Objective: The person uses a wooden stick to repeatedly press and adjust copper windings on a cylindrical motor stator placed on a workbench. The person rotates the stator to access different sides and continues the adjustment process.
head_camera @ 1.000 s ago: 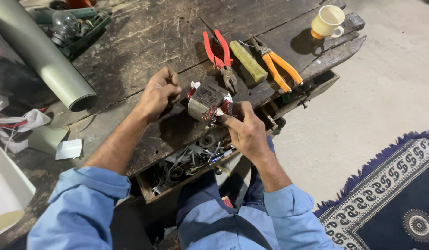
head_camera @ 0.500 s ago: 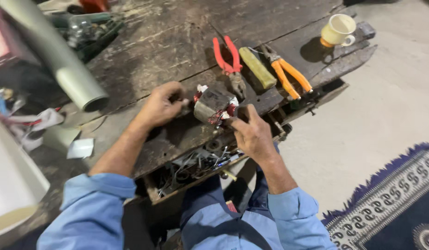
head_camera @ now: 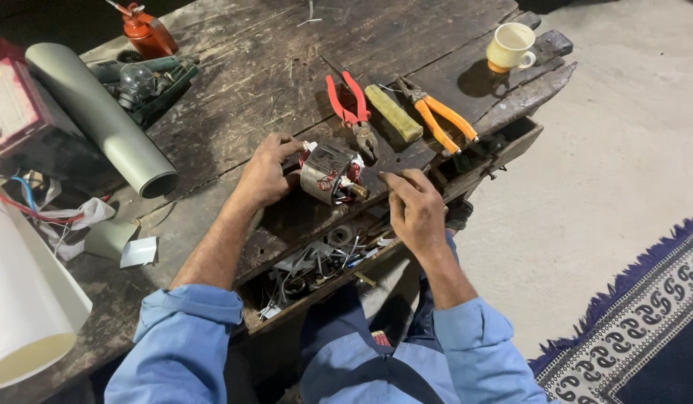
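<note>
1. We count one small metal motor core wound with copper wire and red-and-white insulation point(head_camera: 331, 173), two pliers, one cup and one oil can on the worn wooden workbench point(head_camera: 234, 60).
2. Our left hand point(head_camera: 266, 173) curls against the core's left side, fingers bent and touching it; our right hand point(head_camera: 415, 209) sits just right of the core, fingers pressed together, the fingertips point(head_camera: 388, 179) near its brass-coloured shaft end. We cannot tell whether they pinch anything.
3. Beyond the right hand lie the red-handled pliers point(head_camera: 349, 105), a yellow-green flat block point(head_camera: 393, 113) and the orange-handled pliers point(head_camera: 440, 120); further off stands the cream cup point(head_camera: 510, 46).
4. Beyond the left hand lie a grey tube point(head_camera: 99, 120) and the orange oil can point(head_camera: 146, 31).
5. Since half a second ago, the right hand has drawn slightly back from the core, which stays on the bench.
6. The core looks squat, grey-sided and tilted.
7. Below both hands an open drawer of wires and small parts point(head_camera: 316, 262) shows.
</note>
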